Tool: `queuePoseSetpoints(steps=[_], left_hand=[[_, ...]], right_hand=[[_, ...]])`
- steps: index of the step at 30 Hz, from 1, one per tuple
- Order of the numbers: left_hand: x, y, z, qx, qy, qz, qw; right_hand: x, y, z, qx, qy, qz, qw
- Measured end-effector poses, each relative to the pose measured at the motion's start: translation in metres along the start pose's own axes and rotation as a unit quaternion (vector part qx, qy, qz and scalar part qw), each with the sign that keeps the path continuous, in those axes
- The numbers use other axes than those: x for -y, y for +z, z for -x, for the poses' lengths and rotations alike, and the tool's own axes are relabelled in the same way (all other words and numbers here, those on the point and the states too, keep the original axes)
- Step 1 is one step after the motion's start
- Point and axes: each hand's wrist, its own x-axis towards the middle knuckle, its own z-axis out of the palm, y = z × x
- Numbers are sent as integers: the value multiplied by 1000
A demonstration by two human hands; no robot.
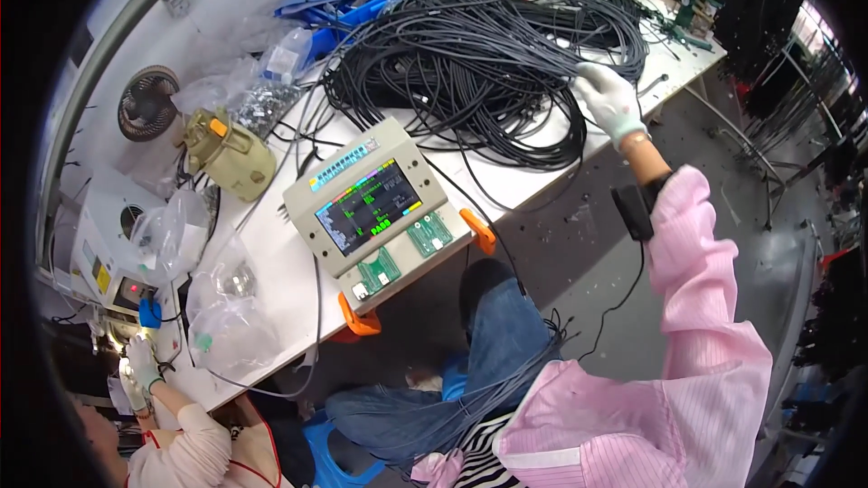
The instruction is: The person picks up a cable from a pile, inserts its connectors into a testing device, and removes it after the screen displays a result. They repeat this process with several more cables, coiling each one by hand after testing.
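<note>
At two o'clock one white-gloved right hand [609, 101], grip unclear, meets one heap of thin black cables [452, 54] at twelve, one boxy beige tester [369, 206] toward nine bears two green circuit boards [430, 234], and the left hand I cannot tell.

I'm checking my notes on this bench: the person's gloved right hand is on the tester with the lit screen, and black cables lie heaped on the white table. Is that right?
Not quite: the head view shows the gloved right hand at the right side of the black cables, away from the tester with the lit screen. The cables do lie heaped on the white table.
</note>
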Motion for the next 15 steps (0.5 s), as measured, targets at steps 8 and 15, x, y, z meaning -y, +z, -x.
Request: queuePoseSetpoints(steps=[8,15], left_hand=[[-43,71,2,245,-181,188,934],[-38,96,11,108,-285,278,911]], right_hand=[[-45,50,-57,226,-54,386,893],[-140,57,-103,173,-96,226,954]])
